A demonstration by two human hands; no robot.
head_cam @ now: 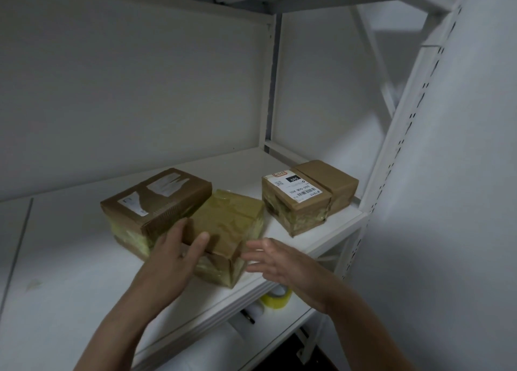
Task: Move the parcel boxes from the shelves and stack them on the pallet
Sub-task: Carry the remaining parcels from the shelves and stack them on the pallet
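Note:
Three brown cardboard parcel boxes sit on a white shelf (70,247). The middle box (229,225), wrapped in glossy tape, stands near the shelf's front edge. My left hand (173,253) rests on its near left corner, thumb on top and fingers along the left side. My right hand (277,261) hovers just right of that box, fingers spread, slightly blurred, not touching it. A larger box (156,202) lies directly behind and left of the middle one, touching it. A third box (307,194) with a white barcode label stands apart at the right end of the shelf.
The shelf's perforated white upright (397,146) rises at the right, and another shelf board hangs overhead. On the lower shelf lie a roll of yellowish tape (277,298) and a dark pen (249,316). A white wall stands on the right.

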